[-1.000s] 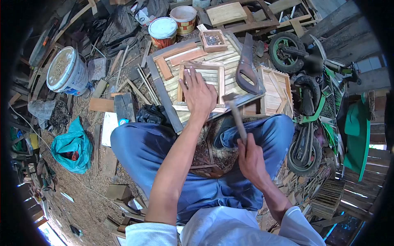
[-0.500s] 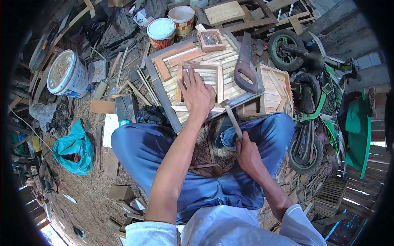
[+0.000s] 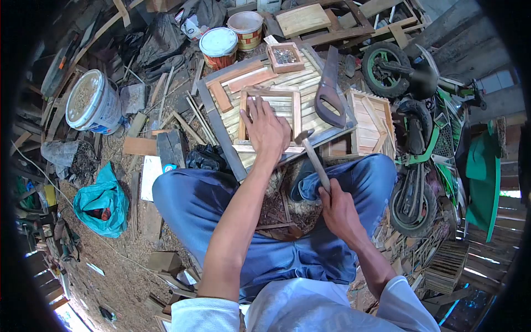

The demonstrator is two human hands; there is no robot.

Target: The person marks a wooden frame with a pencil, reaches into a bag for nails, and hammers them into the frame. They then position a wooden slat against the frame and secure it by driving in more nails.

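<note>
My left hand (image 3: 266, 127) lies with its fingers stretched out over the left side of a small rectangular wooden frame (image 3: 296, 113), against the slatted panel under it. My right hand (image 3: 338, 209) is wrapped round the wooden handle of a hammer (image 3: 315, 164). The hammer's metal head is just off the frame's lower right corner, not touching it as far as I can see. Beside the frame, a handsaw (image 3: 329, 94) rests on the dark-edged slatted panel (image 3: 213, 119). Behind the frame stands a small wooden box (image 3: 286, 67) with small metal bits in it.
Lidded and open buckets (image 3: 218, 45) stand behind the panel. A large white bucket (image 3: 95, 105) and a teal bag (image 3: 104, 202) are on the left. To the right are another slatted wooden piece (image 3: 369, 124) and a green motorbike (image 3: 431, 138). Wood scraps and shavings cover the floor.
The hammer's head has risen and turned, so its metal shows more clearly near the frame's corner. My left hand stays in nearly the same place on the frame.
</note>
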